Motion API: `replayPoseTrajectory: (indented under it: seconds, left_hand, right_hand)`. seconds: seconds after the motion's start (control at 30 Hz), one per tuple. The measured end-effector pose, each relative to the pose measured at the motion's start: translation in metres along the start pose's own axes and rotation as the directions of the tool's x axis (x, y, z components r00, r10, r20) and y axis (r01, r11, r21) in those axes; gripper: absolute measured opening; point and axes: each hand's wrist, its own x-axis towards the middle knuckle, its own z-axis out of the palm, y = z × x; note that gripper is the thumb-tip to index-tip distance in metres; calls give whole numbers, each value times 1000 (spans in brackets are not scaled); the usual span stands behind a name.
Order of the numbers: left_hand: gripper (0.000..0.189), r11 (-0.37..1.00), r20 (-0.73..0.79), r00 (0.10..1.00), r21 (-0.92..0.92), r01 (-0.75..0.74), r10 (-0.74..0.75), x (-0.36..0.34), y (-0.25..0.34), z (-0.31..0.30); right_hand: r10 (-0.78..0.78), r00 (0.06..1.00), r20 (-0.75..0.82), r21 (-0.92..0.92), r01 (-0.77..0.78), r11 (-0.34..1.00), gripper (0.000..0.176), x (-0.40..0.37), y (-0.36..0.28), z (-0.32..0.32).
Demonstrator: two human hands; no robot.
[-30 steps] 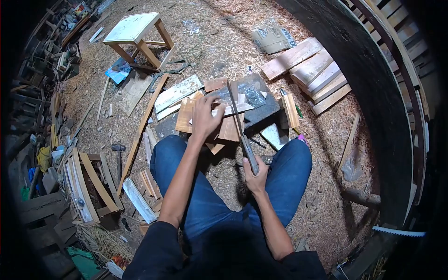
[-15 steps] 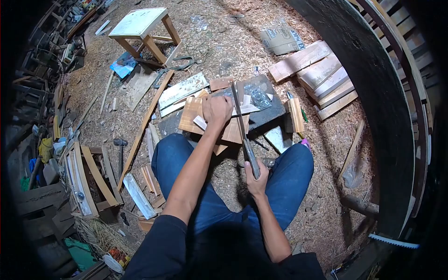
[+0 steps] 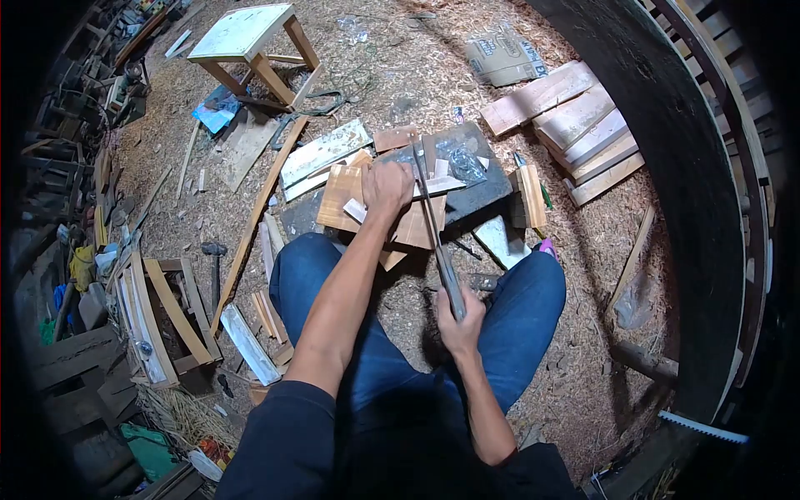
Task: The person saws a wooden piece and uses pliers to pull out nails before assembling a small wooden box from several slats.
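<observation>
My right hand (image 3: 460,321) is wrapped round the grey handle of a handsaw (image 3: 436,229). Its long thin blade, seen nearly edge-on, points away from me across a pale wooden strip (image 3: 442,184). My left hand (image 3: 388,185) is closed over that strip just left of the blade, pressing it down on a brown wooden board (image 3: 340,198). Beneath lies a dark work block (image 3: 485,200) bearing offcuts and a clear plastic bag (image 3: 467,168). The strip's underside and my left fingertips are hidden.
A small white-topped stool (image 3: 242,33) stands at the far left. Stacked planks (image 3: 575,133) lie at the right, below a large dark curved beam (image 3: 667,167). A hammer (image 3: 215,271) and a curved slatted frame (image 3: 171,321) are at my left. Wood shavings cover the ground.
The saw and my right hand have shifted slightly toward me and to the right. My left hand stays on the strip. The whole view has tilted a little.
</observation>
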Motion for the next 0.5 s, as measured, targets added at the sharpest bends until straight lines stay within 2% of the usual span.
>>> replayPoseTrajectory:
  seconds: [0.07,0.13,0.27,0.3,0.37,0.43,0.5]
  left_hand:
    - [50,1000,5,1000,2,23,-23,3,-1,3]
    - [51,999,8,999,-1,-42,42,-1,-6,4]
    - [51,999,-38,998,-4,-54,54,3,-8,-3]
    - [50,1000,-3,1000,-15,-25,25,0,-7,-1]
    - [50,1000,21,1000,-28,2,-1,2,-5,0]
    - [49,996,6,998,73,-56,56,4,-8,3]
    - [48,996,2,998,75,-57,57,2,-15,7]
  right_hand:
    - [4,1000,-14,24,-4,1000,25,-5,-1,-10]
    - [104,994,37,-46,-102,994,22,-4,-18,-17]
    - [60,997,48,-17,-59,998,23,13,-25,-10]
    - [112,993,42,26,-113,993,23,11,-27,-12]
    - [117,991,58,13,-118,993,18,-4,-24,-29]
    - [110,992,55,4,-111,994,19,-12,-24,-34]
    - [114,991,67,-35,-112,993,21,-3,-21,-31]
